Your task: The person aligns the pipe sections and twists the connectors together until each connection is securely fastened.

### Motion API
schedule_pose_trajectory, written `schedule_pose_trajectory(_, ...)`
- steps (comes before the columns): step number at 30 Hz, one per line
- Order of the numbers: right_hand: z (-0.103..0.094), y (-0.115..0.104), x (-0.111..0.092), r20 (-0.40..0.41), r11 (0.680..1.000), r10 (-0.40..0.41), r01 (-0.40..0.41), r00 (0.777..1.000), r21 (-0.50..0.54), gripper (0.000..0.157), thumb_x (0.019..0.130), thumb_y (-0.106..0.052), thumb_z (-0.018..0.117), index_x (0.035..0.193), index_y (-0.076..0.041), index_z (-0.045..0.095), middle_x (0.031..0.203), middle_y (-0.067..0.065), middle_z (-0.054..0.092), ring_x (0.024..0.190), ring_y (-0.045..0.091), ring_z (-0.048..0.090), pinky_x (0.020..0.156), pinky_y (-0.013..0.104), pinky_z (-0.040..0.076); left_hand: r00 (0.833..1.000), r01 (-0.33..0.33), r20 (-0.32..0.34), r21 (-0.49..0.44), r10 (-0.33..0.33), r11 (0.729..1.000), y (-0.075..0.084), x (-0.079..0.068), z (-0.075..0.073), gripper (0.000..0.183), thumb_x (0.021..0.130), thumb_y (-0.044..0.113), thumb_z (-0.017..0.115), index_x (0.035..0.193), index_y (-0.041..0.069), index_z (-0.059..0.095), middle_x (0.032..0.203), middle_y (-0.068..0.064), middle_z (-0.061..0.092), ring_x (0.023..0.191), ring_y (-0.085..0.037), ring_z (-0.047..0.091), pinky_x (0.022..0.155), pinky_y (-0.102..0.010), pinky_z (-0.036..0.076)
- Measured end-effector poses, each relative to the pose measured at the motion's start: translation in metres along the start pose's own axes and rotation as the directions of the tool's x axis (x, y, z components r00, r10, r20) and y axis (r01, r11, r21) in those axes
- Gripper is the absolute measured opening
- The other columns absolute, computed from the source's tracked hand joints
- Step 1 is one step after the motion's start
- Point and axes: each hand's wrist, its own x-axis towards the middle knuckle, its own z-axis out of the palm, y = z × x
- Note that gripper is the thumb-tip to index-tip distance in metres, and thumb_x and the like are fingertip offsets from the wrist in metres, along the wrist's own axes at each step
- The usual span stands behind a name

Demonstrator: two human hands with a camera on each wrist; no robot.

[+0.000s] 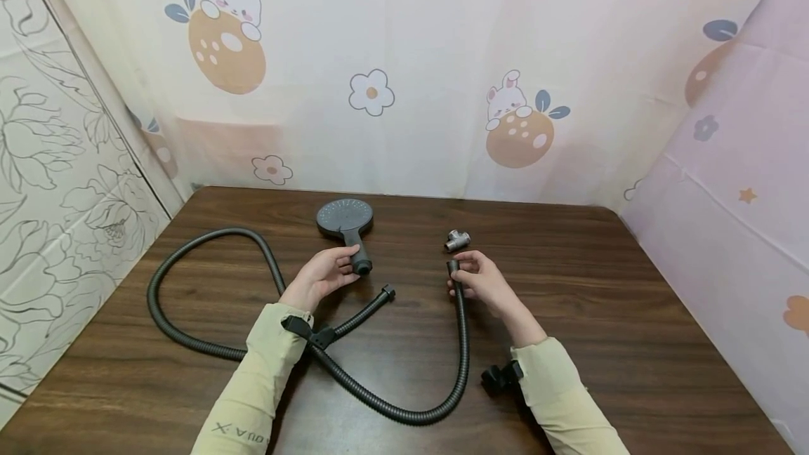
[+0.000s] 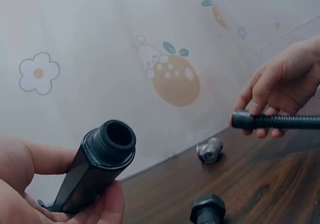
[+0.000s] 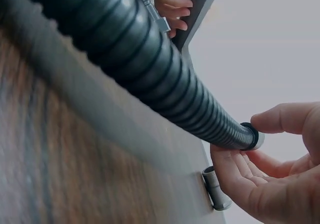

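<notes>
A dark grey shower head (image 1: pixel 344 216) lies face up toward the back of the table, its handle pointing at me. My left hand (image 1: pixel 324 274) grips that handle, thumb on one side and fingers on the other. The handle's open threaded end (image 2: pixel 119 134) shows in the left wrist view. Between thumb and fingers, my right hand (image 1: pixel 485 281) pinches one end of a black ribbed shower hose (image 1: pixel 463 343), close behind its smooth end fitting (image 2: pixel 243 119). The hose's other end carries a hex nut (image 1: pixel 388 292) and sits right of my left wrist, apart from the handle.
A small metal tee fitting (image 1: pixel 456 240) lies just beyond my right hand. The hose loops across the left of the wooden table (image 1: pixel 569 300) and passes under my left forearm. A patterned curtain (image 1: pixel 430 139) hangs behind the table's back edge.
</notes>
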Motion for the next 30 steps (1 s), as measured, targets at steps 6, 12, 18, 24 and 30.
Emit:
schedule_pose_trajectory(6,0.005,0.001,0.001,-0.004,1.000,-0.007,0.007,1.000,-0.022,0.041,0.089,0.000,0.051,0.126,0.007,0.035,0.109,0.021,0.046,0.077,0.018,0.061,0.070,0.036,0.053,1.000,-0.004,-0.003,-0.015,0.004,1.000,0.000,0.000,-0.003,0.054,0.096,0.009,0.039,0.142,-0.003,0.014,0.138,-0.020,0.027,0.128,-0.033,0.028,0.108,-0.043,0.022)
schedule_pose_trajectory(12,0.010,-0.001,-0.002,0.020,0.999,-0.050,0.050,0.999,-0.017,0.043,0.086,-0.009,0.061,0.120,0.006,0.040,0.103,0.020,0.049,0.074,0.018,0.063,0.065,0.032,0.053,1.000,-0.025,0.003,-0.082,0.025,0.996,-0.001,0.000,-0.004,0.054,0.096,0.008,0.040,0.142,-0.002,0.014,0.142,-0.019,0.024,0.132,-0.032,0.024,0.109,-0.044,0.020)
schedule_pose_trajectory(18,0.012,0.000,0.002,0.047,1.000,0.014,-0.015,0.999,0.025,0.050,0.085,-0.007,0.062,0.127,0.008,0.040,0.112,0.024,0.051,0.076,0.016,0.063,0.071,0.031,0.052,0.998,-0.060,-0.022,-0.087,0.059,0.994,-0.001,-0.002,-0.003,0.035,0.095,0.008,0.042,0.129,0.003,0.032,0.122,-0.012,0.040,0.118,-0.029,0.038,0.107,-0.044,0.025)
schedule_pose_trajectory(24,0.015,0.000,0.005,0.099,0.979,0.095,-0.111,0.991,0.169,0.048,0.089,-0.002,0.054,0.131,0.010,0.035,0.125,0.030,0.043,0.083,0.011,0.060,0.079,0.030,0.051,0.997,-0.082,-0.008,-0.082,0.081,0.993,0.001,-0.004,0.001,0.053,0.095,0.007,0.040,0.141,0.004,0.013,0.140,-0.017,0.026,0.128,-0.032,0.029,0.107,-0.045,0.023)
schedule_pose_trajectory(30,0.020,-0.001,0.004,0.090,0.962,0.110,-0.129,0.990,0.240,0.050,0.089,-0.001,0.053,0.132,0.011,0.031,0.124,0.028,0.043,0.085,0.012,0.058,0.079,0.030,0.051,0.997,-0.076,-0.017,-0.091,0.075,0.993,0.003,-0.006,0.005,0.063,0.095,0.006,0.040,0.145,0.009,0.003,0.147,-0.015,0.017,0.132,-0.032,0.023,0.107,-0.045,0.022)
